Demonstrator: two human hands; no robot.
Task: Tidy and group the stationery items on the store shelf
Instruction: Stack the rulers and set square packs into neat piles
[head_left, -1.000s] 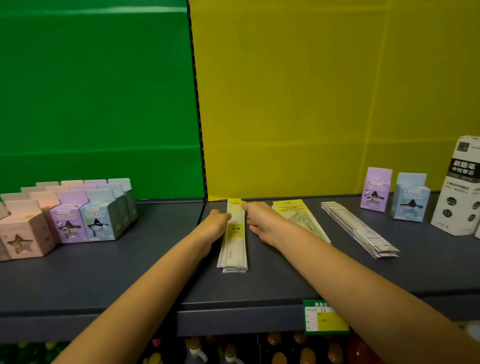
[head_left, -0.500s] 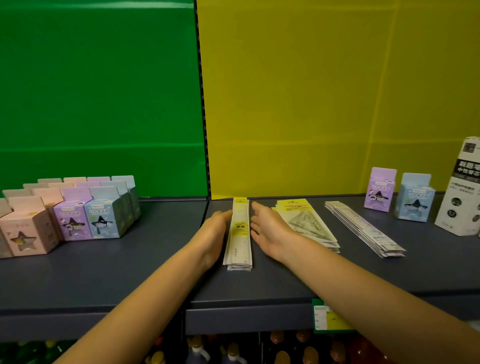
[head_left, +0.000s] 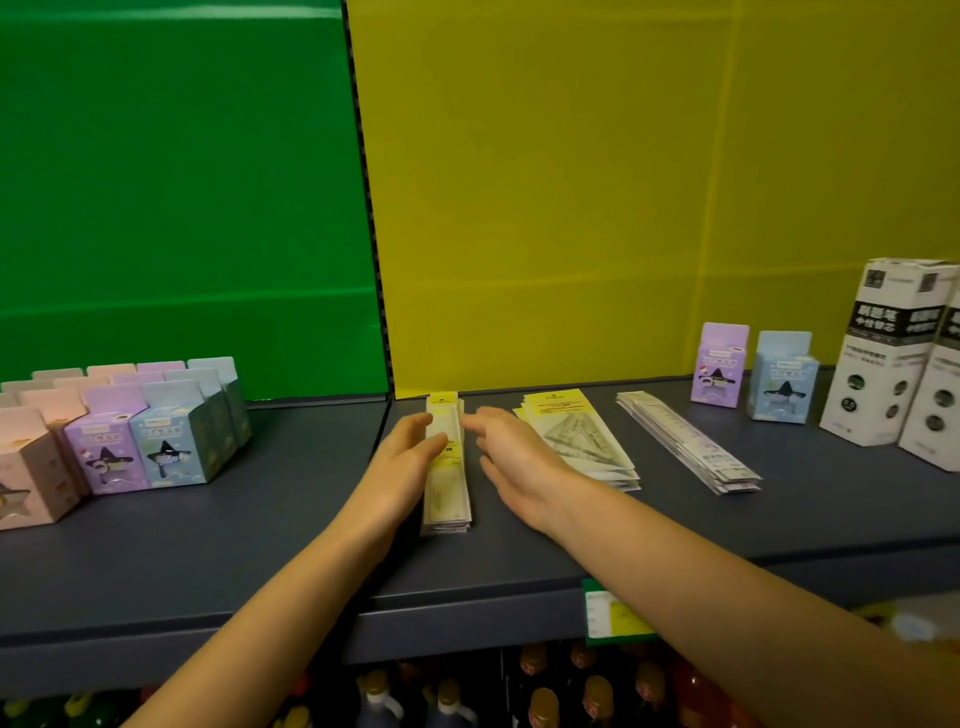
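Observation:
A narrow stack of packaged rulers (head_left: 448, 483) with yellow labels lies lengthwise on the dark grey shelf (head_left: 260, 545), its far end at the back wall. My left hand (head_left: 402, 460) lies flat against the stack's left side, fingers straight. My right hand (head_left: 506, 449) hovers just right of the stack with fingers spread and loose, holding nothing. A fanned pile of packaged set squares (head_left: 576, 436) sits to the right, and a slanted stack of rulers (head_left: 685, 441) lies further right.
Several pastel boxes (head_left: 119, 441) are grouped at the left. A purple box (head_left: 719, 371) and a blue box (head_left: 784, 376) stand at the back right beside tall white refill boxes (head_left: 883, 353). A green price tag (head_left: 610, 616) hangs on the shelf edge; bottles stand below.
My hands slid back along the ruler stack's sides toward me. My right hand has come off the stack and opened a small gap. The view shifted slightly.

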